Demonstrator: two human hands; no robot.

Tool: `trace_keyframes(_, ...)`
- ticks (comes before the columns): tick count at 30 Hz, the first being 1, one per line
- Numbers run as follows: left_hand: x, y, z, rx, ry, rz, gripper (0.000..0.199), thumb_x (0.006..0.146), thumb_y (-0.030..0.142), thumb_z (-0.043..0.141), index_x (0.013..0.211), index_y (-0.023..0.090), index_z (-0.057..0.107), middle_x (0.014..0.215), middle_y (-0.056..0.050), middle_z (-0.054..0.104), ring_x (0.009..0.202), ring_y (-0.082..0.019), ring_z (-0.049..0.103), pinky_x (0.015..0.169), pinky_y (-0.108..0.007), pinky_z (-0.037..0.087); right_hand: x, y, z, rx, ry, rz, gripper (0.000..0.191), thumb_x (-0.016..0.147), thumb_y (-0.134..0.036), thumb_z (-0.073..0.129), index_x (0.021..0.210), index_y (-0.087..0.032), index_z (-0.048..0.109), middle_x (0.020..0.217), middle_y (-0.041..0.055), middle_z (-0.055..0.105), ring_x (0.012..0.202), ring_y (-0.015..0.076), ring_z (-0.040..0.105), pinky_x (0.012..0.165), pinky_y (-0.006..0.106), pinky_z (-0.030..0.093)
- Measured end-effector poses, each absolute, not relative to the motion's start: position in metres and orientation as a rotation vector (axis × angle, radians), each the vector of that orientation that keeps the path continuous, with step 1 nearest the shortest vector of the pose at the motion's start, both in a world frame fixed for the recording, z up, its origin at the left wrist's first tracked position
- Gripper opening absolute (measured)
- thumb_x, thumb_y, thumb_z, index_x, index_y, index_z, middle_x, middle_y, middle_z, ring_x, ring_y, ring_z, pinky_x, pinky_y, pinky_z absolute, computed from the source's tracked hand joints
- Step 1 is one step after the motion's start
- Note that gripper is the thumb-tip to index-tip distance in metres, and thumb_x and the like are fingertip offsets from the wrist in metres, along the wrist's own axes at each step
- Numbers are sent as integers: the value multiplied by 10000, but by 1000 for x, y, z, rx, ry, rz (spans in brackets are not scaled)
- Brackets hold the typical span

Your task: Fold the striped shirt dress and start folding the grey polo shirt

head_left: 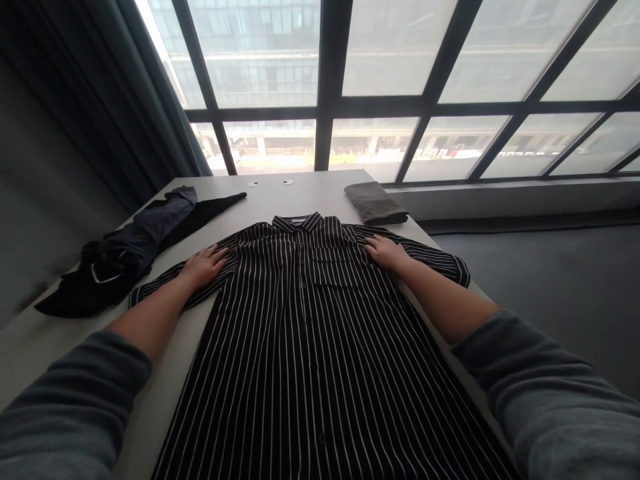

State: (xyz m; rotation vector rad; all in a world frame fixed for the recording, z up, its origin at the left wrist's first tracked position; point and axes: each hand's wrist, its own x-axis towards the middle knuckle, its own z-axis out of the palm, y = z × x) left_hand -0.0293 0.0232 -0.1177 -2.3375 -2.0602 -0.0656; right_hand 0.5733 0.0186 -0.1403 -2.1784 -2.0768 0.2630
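Observation:
A black shirt with white stripes [300,320] lies front side up and spread out, its collar toward the window and both short sleeves out to the sides. My left hand [205,265] rests flat with fingers spread where the left-side sleeve meets the body. On the opposite shoulder, beside the chest pocket, my right hand [386,253] lies flat too, fingers apart. Neither hand grips the cloth. The shirt's lower end runs out of view at the bottom.
A white table [310,193] bears the shirt. Crumpled dark clothes [135,247] lie at its left, and a folded grey cloth [376,203] at the far right corner. Two round white fittings sit near the far edge. Windows and a dark curtain [110,87] stand beyond.

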Motion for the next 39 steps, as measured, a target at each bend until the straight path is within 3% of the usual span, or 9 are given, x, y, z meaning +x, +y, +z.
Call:
trace_keyframes(3,-43,16,-121,-2213,-2161,5,656,1071,523,266,1669,274,366,1749,-104,279,1589,-356,302,1259,-571,272,591,12,-154,-2303,-1942,274,658,1079,-576,256,1680,-317,323,1773,78,207,1622,351,187,1287,618,140)
trace_keyframes(6,-37,17,-116,-2154,-2225,67,674,1067,530,263,1675,254,349,1748,-129,268,1595,-351,290,1253,-565,276,588,15,-154,-2369,-1851,325,683,1081,-582,188,1693,-299,292,1778,90,179,1627,351,170,1292,589,139)
trace_keyframes(13,-30,-1,-99,-2075,-2241,17,682,998,617,400,1593,298,491,1660,-137,452,1519,-361,421,1211,-552,340,597,-2,-140,-2365,-1846,265,642,1070,-570,224,1590,-306,495,1737,131,297,1594,350,270,1251,663,193)
trace_keyframes(19,-83,-69,-110,-1985,-2275,8,677,1024,493,319,1646,242,413,1693,-144,395,1547,-369,376,1230,-558,319,658,-35,-161,-2458,-1791,171,694,1056,-598,263,1678,-299,334,1759,126,235,1602,364,247,1250,668,199)
trace_keyframes(24,-112,-102,-123,-1820,-2432,10,753,1007,527,238,1667,193,378,1725,-159,319,1577,-379,323,1244,-592,302,671,-42,-167,-2447,-1755,123,686,1060,-580,256,1656,-269,392,1741,139,284,1589,363,280,1258,635,216)
trace_keyframes(29,-107,-105,-120,-1755,-2529,-54,802,978,593,262,1662,196,392,1732,-143,309,1597,-375,277,1275,-573,259,648,-61,-157,-2319,-1701,-228,600,1064,-447,264,1524,-222,577,1664,160,430,1550,315,358,1272,562,240)
trace_keyframes(35,-101,-121,-110,-1755,-2457,-154,753,1018,551,220,1629,177,453,1705,-159,362,1582,-397,297,1252,-656,248,621,-115,-151,-2156,-2005,-63,578,1053,-474,370,1573,-277,525,1721,113,341,1601,345,261,1280,612,203)
trace_keyframes(39,-67,-142,-115,-2089,-2019,-386,720,1040,523,282,1599,114,478,1684,-188,392,1568,-407,322,1241,-651,292,600,-168,-146,-1813,-2201,63,615,1077,-485,340,1620,-223,459,1731,122,314,1618,328,228,1295,574,206)
